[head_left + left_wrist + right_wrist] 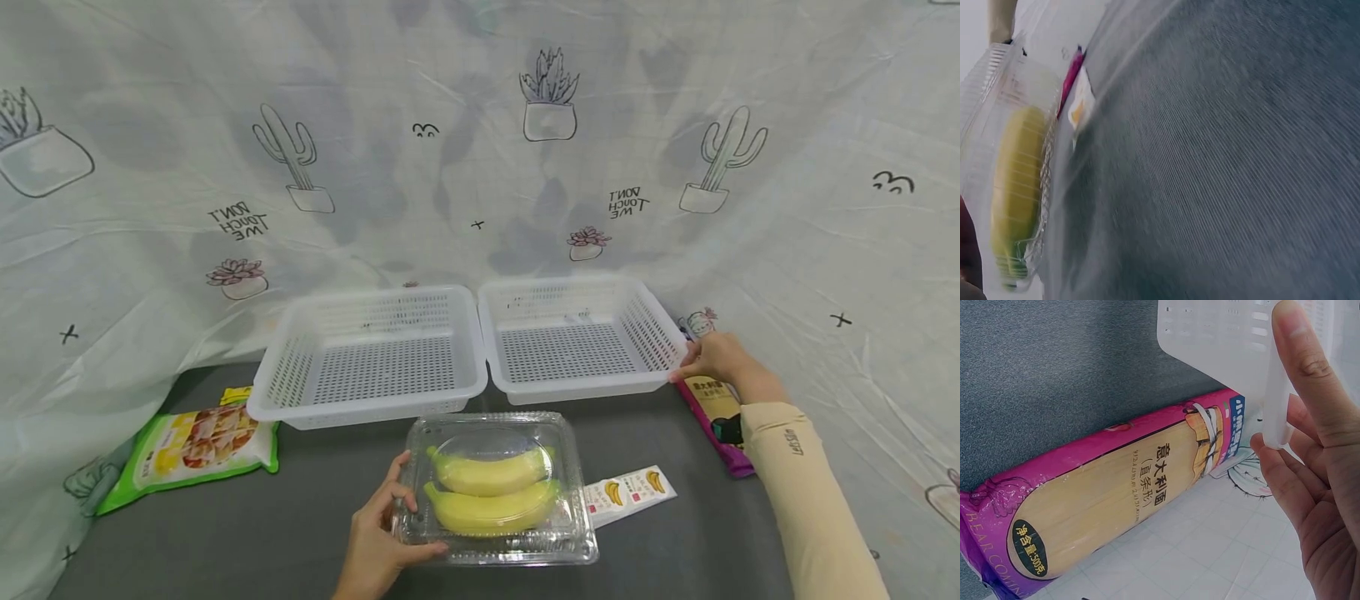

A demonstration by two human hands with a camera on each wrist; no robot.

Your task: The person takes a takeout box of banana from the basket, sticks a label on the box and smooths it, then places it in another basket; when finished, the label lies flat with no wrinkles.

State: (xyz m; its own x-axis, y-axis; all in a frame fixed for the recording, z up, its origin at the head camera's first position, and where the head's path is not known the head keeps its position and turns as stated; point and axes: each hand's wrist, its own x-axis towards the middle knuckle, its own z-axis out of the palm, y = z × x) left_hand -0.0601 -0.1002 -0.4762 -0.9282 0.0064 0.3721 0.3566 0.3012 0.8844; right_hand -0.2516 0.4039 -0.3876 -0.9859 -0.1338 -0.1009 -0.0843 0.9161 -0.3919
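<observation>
My left hand (378,525) grips the left side of a clear plastic clamshell box (573,483), thumb at the front and fingers along the side. Two yellow bananas (495,508) lie inside under the lid. In the left wrist view the box (1007,94) stands at the left edge with a banana (1019,181) showing through. On the right, my right hand (716,362) pinches the rim of the right white basket (585,387) at its near right corner. The right wrist view shows its thumb and fingers (1310,362) on either side of that rim.
Left of that basket stands a second white basket (367,417). A purple spaghetti pack (1085,506) lies under the right hand. Banana-printed labels (637,492) lie partly behind the box. A green-edged food bag (202,446) and a small yellow packet (236,395) lie at left.
</observation>
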